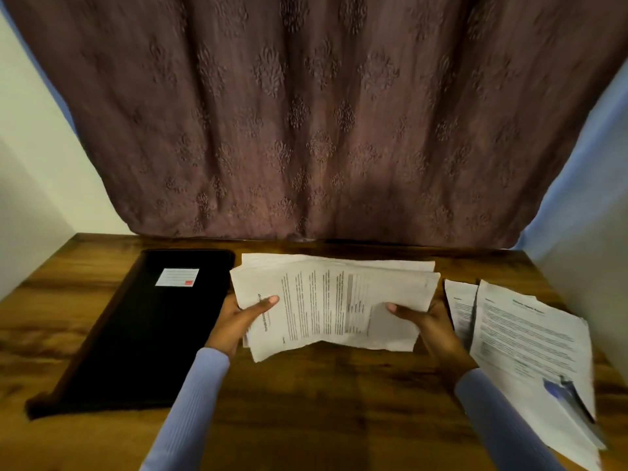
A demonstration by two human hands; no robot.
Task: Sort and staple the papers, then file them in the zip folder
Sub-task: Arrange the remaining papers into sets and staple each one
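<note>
Head view: left hand [243, 317] and right hand [426, 322] grip the paper stack [333, 300], long axis left-right.

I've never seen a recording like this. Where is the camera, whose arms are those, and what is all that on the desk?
There is no machine here: a person wears a camera on the head, looking down at their own arms. The left hand and right hand each grip a side of a stack of printed papers, thumbs on top. On the wooden table, a closed black zip folder lies to the left. More sheets lie to the right, with a blurred blue object on them, perhaps a stapler. A curtain hangs behind.
</note>
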